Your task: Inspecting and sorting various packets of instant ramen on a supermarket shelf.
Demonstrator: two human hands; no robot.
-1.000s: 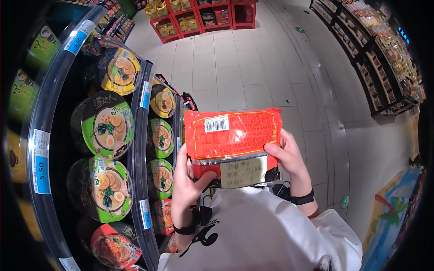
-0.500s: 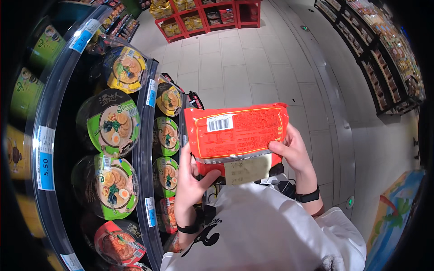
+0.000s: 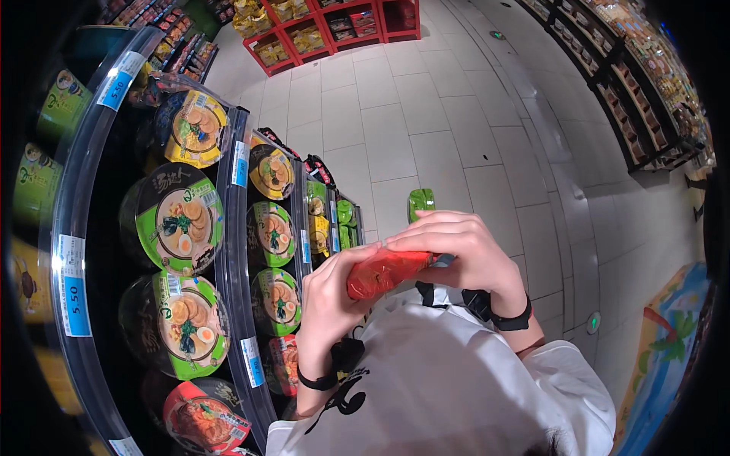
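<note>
A shiny red plastic packet [image 3: 386,273] is held in front of my white shirt, turned so that one narrow side faces up. My left hand [image 3: 332,292] wraps round its left part, fingers over the top. From the right, my right hand [image 3: 464,247] lays its fingers across the top, the fingertips close to those of the left. Most of the packet is hidden beneath both hands. Just past my right fingers shows a green glossy package [image 3: 420,201]; what it rests on I cannot make out.
To my left, shelf tiers hold instant noodle bowls [image 3: 182,216] with green, yellow and red lids, behind clear edges with price tags [image 3: 74,285]. Red cube shelving [image 3: 308,47] stands far ahead on the tiled floor [image 3: 388,140]. A dark display rack [image 3: 639,91] is at the far right.
The packet has tipped from its printed back facing up to a narrow side facing up. Both hands have shifted over its top. The green package has come into sight.
</note>
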